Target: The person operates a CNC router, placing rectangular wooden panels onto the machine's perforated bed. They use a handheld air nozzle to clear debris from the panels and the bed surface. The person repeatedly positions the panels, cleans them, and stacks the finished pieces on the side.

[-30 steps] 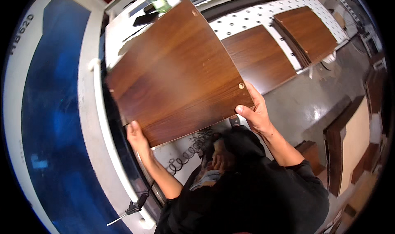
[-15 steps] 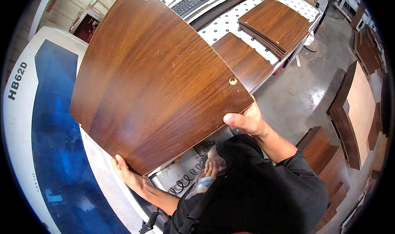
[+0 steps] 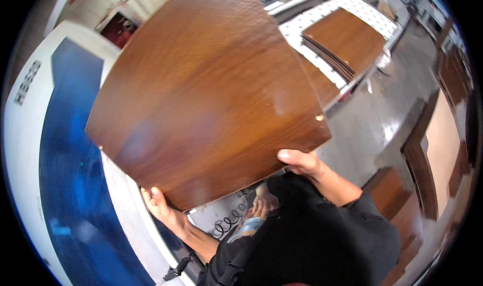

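Observation:
A large brown wood-grain panel [image 3: 206,100] with curved edges is held up in front of me, filling the middle of the view. At its lower left corner my left hand [image 3: 163,208] grips the edge, thumb on the face and the other fingers partly hidden. My right hand [image 3: 304,165] clasps the near right edge, its thumb lying on the face and its fingers out of sight behind. A small round brass-coloured fitting [image 3: 319,117] sits near the panel's right corner, and another shows blurred at the top edge.
A white table with dark studs [image 3: 294,27] at the upper right bears a stack of brown panels [image 3: 347,39] and one more panel, partly hidden. On the left stands a white machine with a blue window [image 3: 75,150]. More panels [image 3: 420,160] lean at the far right. A coiled black hose [image 3: 226,225] lies below.
The held panel has turned slightly and its right side has shifted right, covering more of the table and keyboard. Both hands keep their grip. The whole view has moved a little and blurred.

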A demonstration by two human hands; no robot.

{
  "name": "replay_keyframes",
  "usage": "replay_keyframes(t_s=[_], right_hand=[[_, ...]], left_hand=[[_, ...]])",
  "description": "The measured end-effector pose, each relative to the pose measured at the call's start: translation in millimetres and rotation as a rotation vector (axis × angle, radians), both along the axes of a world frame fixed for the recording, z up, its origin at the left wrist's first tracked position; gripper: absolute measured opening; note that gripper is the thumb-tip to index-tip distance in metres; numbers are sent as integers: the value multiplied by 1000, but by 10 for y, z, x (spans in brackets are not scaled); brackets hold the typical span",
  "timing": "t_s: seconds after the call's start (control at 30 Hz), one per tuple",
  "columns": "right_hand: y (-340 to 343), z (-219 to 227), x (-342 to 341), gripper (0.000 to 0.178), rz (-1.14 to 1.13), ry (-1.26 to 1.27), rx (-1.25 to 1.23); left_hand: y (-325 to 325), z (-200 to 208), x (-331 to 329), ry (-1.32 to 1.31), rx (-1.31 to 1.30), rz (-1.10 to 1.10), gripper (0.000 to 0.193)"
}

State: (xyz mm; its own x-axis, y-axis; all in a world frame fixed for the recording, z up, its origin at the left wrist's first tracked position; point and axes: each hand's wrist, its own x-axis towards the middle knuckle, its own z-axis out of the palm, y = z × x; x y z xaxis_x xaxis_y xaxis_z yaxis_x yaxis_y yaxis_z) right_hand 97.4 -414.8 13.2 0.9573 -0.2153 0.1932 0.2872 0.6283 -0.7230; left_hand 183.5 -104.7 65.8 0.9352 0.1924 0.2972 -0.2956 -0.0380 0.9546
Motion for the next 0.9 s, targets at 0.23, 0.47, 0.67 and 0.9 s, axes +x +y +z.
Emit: replay_keyframes(t_s=[0.23,0.47,0.67,0.9], right_hand=[[-281,-426,150,55,-26,-135,558],[-362,-526,158,51,-36,-67,639],[-415,-496,85,49,-87,-77,626],[-471,-510,-9,47,-83,-102,597]], left_hand=[[-211,243,-306,-29,-90,-304,77],[-383,410,-492,54,-212,-508,97],[-441,319,-437,66,-214,-537,109],[-592,299,-447,128,-182,-453,112]])
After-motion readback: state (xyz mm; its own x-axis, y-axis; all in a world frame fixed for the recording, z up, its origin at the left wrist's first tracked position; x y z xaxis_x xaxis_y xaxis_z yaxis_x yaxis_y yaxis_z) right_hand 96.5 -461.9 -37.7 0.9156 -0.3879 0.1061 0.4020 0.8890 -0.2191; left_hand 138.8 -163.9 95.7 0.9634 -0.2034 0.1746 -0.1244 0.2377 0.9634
